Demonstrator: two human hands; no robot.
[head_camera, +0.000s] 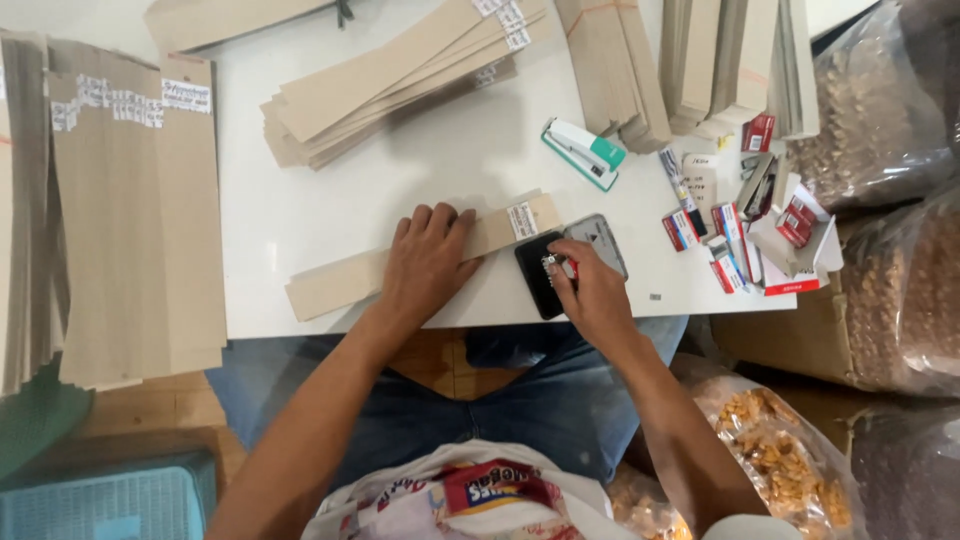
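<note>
At frame centre, the left hand (428, 262) lay flat, open, pinning a labelled cardboard strip (420, 257) to the white desk (440, 150). The right hand (590, 290) pinched a small stamp (558, 266) onto the black ink pad (540, 275); stamping the label likely needed careful aim.

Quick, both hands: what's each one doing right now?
Left hand: open, pressed flat on a cardboard strip.
Right hand: closed on a small stamp over the black ink pad.
</note>
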